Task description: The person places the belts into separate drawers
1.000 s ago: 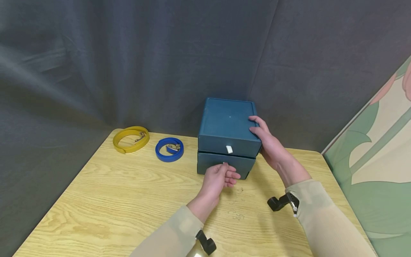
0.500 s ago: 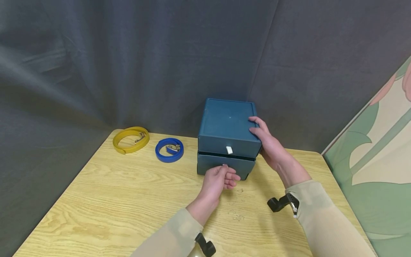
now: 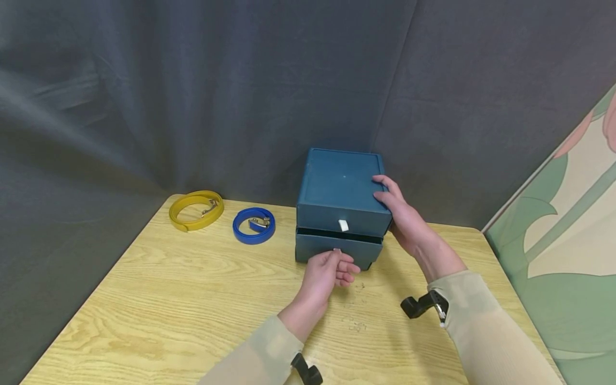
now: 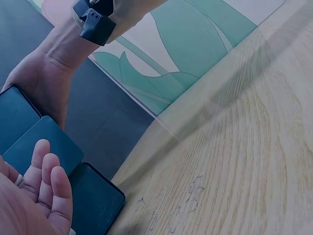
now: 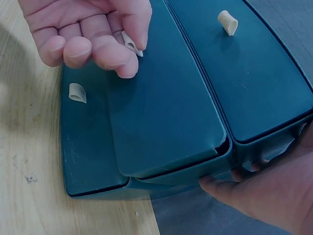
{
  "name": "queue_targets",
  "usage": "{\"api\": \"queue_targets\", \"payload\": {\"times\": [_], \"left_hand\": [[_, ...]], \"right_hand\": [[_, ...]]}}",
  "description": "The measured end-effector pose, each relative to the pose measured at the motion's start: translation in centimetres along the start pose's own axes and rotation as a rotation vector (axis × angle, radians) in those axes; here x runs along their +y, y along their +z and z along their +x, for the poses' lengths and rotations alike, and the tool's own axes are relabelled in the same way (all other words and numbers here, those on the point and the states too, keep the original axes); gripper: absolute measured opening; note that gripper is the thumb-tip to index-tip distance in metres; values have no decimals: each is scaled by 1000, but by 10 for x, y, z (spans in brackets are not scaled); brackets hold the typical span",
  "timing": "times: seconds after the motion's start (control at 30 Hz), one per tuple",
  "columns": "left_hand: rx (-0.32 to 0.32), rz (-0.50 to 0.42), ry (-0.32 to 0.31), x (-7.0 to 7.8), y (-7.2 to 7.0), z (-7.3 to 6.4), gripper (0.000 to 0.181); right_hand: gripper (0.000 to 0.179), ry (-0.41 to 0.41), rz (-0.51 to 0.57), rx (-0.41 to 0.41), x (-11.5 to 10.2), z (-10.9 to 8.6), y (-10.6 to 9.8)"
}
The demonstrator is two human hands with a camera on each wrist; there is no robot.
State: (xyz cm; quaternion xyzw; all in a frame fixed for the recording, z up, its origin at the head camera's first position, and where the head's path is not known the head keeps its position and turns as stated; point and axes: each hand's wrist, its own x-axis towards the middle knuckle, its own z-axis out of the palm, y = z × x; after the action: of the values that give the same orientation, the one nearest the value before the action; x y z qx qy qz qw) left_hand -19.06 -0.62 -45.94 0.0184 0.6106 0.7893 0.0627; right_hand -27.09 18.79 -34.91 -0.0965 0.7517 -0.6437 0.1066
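A dark teal drawer cabinet [image 3: 343, 179] with three stacked drawers stands near the table's back. My left hand [image 3: 324, 272] pinches the white pull tab [image 5: 131, 44] of the middle drawer [image 5: 168, 115] between thumb and index finger, other fingers loosely bent. That drawer juts out past the top drawer [image 5: 269, 73] and the bottom drawer [image 5: 90, 142], with a dark gap over its front edge. My right hand [image 3: 404, 214] grips the cabinet's right side, fingertips on its top edge. The drawer's inside is hidden.
A coiled yellow belt [image 3: 192, 224] and a coiled blue belt [image 3: 254, 239], both with metal buckles, lie left of the cabinet on the wooden table [image 3: 159, 299]. A dark grey curtain [image 3: 231, 96] hangs behind. A leaf-patterned panel [image 3: 568, 289] borders the right side.
The middle drawer has slid slightly forward with my left hand, and the dark gap above its front has widened. My right hand keeps its place on the cabinet.
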Motion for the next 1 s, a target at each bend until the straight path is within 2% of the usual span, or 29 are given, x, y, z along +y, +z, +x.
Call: {"api": "queue_targets", "payload": {"times": [1.0], "left_hand": [[0, 9, -2, -4, 0, -14, 42]], "right_hand": [[56, 10, 10, -3, 0, 0, -2]]}}
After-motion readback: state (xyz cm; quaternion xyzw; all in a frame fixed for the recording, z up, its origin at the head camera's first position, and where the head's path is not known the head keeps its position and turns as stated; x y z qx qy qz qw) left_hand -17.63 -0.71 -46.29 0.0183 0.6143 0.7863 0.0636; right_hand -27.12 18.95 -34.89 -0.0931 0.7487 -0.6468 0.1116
